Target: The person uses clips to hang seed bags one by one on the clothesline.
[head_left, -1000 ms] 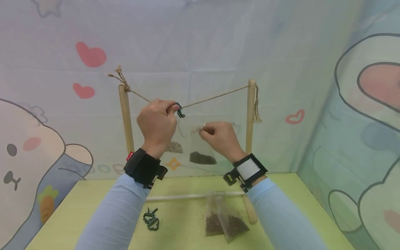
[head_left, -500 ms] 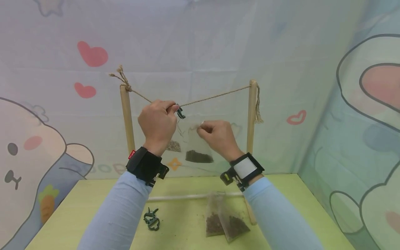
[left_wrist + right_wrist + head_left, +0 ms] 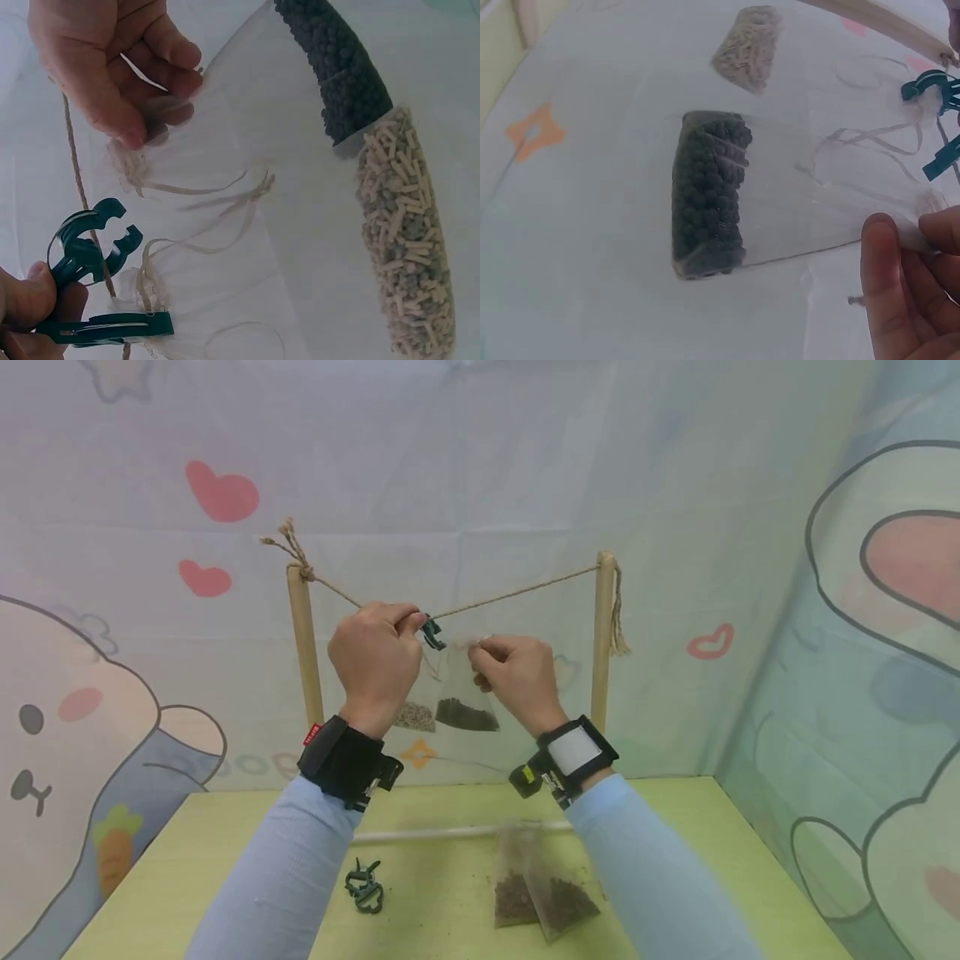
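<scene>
My left hand [image 3: 375,660] pinches a dark green plastic clip [image 3: 84,255] at the rope [image 3: 525,589]; in the left wrist view the clip's jaws stand apart beside the rope. Just below it, a second green clip [image 3: 112,328] grips the gathered top of a clear drawstring bag of pale pellets [image 3: 405,240], which hangs at the rope. With thumb and fingers my right hand [image 3: 520,681] pinches the top of another clear bag, holding dark round pellets [image 3: 709,195]. This bag hangs just right of the pale one, its gathered neck near the parted clip.
Two wooden posts [image 3: 602,643] carry the rope, and a pale bar [image 3: 465,832] runs low between them. On the yellow-green table [image 3: 225,843] lie more green clips [image 3: 365,887] at left and two bags of brown material [image 3: 543,893]. Printed cloth hangs behind.
My right hand has moved up and left, bringing the bag of dark pellets closer to the clip. The left hand stays at the rope, and the clip in it has turned slightly, its jaws now apart.
</scene>
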`<state>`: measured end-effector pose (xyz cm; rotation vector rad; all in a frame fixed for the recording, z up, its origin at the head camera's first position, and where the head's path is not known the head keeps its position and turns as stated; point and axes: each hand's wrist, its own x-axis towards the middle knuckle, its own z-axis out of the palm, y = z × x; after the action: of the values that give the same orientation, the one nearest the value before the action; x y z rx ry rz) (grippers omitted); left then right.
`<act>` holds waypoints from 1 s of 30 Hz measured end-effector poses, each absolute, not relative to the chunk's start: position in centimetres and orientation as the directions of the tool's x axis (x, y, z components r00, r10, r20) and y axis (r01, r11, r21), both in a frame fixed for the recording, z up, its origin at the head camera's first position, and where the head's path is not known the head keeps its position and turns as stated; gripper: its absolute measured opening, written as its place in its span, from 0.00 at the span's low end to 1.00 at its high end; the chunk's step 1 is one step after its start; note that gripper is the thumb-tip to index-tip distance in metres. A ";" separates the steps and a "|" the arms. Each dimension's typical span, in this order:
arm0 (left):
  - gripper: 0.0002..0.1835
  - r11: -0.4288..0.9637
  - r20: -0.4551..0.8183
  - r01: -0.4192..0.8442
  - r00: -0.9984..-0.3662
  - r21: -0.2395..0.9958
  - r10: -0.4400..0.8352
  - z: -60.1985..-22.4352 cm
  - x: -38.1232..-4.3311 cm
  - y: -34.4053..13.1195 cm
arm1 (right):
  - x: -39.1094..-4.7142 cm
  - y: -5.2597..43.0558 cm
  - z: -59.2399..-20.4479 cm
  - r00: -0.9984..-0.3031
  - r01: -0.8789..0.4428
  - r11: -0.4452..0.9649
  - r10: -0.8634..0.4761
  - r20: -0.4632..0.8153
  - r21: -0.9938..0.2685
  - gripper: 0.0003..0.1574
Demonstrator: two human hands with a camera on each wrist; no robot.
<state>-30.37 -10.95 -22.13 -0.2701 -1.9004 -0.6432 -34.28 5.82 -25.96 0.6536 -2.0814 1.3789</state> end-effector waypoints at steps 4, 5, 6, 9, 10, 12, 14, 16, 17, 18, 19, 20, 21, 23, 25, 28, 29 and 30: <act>0.08 0.829 0.901 0.467 -0.423 0.307 -0.096 -22.0 -30.1 -10.9 | -34.3 5.1 -25.2 -0.748 -0.651 0.274 -0.068 0.661 -0.708 0.11; 0.08 0.828 0.901 0.469 -0.424 0.306 -0.093 -22.0 -30.1 -10.8 | -34.2 4.9 -25.0 -0.750 -0.650 0.262 -0.071 0.658 -0.713 0.11; 0.09 0.827 0.900 0.472 -0.426 0.306 -0.091 -22.0 -30.1 -10.8 | -34.1 4.7 -24.9 -0.751 -0.651 0.250 -0.078 0.655 -0.717 0.11; 0.09 0.822 0.900 0.480 -0.427 0.306 -0.085 -22.2 -30.1 -10.7 | -33.9 4.4 -24.5 -0.756 -0.651 0.234 -0.112 0.645 -0.722 0.11; 0.10 0.821 0.900 0.482 -0.427 0.305 -0.083 -22.2 -30.2 -10.7 | -33.8 4.3 -24.4 -0.760 -0.648 0.230 -0.126 0.638 -0.726 0.11; 0.10 0.816 0.895 0.487 -0.440 0.313 -0.081 -22.3 -30.2 -10.7 | -33.7 4.3 -24.3 -0.773 -0.634 0.227 -0.149 0.617 -0.739 0.11; 0.11 0.816 0.878 0.477 -0.473 0.326 -0.074 -22.3 -30.1 -10.8 | -33.8 4.3 -24.3 -0.787 -0.617 0.223 -0.169 0.593 -0.755 0.11; 0.12 0.822 0.856 0.464 -0.513 0.332 -0.056 -22.2 -29.9 -10.8 | -33.8 4.4 -24.2 -0.798 -0.602 0.225 -0.182 0.574 -0.766 0.12; 0.13 0.825 0.844 0.457 -0.534 0.332 -0.044 -22.2 -29.8 -10.8 | -33.8 4.4 -24.3 -0.803 -0.596 0.226 -0.186 0.567 -0.770 0.12; 0.13 0.831 0.833 0.448 -0.553 0.329 -0.032 -22.1 -29.7 -10.8 | -33.8 4.4 -24.3 -0.806 -0.592 0.228 -0.189 0.561 -0.773 0.13; 0.14 0.837 0.823 0.442 -0.567 0.323 -0.019 -22.0 -29.6 -10.8 | -33.8 4.5 -24.3 -0.808 -0.589 0.229 -0.194 0.557 -0.775 0.13; 0.14 0.841 0.817 0.439 -0.577 0.317 -0.007 -22.0 -29.4 -10.9 | -33.8 4.5 -24.4 -0.810 -0.586 0.231 -0.195 0.553 -0.777 0.13; 0.14 0.844 0.813 0.439 -0.583 0.309 0.006 -21.9 -29.3 -10.9 | -33.8 4.5 -24.4 -0.811 -0.585 0.235 -0.196 0.551 -0.776 0.13; 0.13 0.845 0.803 0.439 -0.596 0.304 0.021 -21.8 -29.1 -10.9 | -33.8 4.6 -24.4 -0.811 -0.585 0.240 -0.197 0.551 -0.775 0.13; 0.13 0.846 0.791 0.438 -0.611 0.304 0.032 -21.7 -28.9 -11.0 | -33.7 4.6 -24.4 -0.809 -0.587 0.246 -0.197 0.553 -0.771 0.13; 0.13 0.850 0.770 0.432 -0.637 0.302 0.049 -21.5 -28.7 -11.0 | -33.7 4.6 -24.3 -0.806 -0.591 0.261 -0.194 0.559 -0.763 0.13; 0.13 0.851 0.763 0.430 -0.644 0.302 0.055 -21.4 -28.6 -11.0 | -33.7 4.6 -24.3 -0.806 -0.592 0.266 -0.192 0.559 -0.761 0.13; 0.14 0.853 0.756 0.427 -0.652 0.298 0.062 -21.4 -28.6 -11.0 | -33.7 4.6 -24.3 -0.806 -0.592 0.271 -0.192 0.560 -0.759 0.12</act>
<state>-28.55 -11.02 -21.39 -0.3534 -2.2294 -0.5893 -33.66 4.59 -24.27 0.7123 -2.1897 1.5479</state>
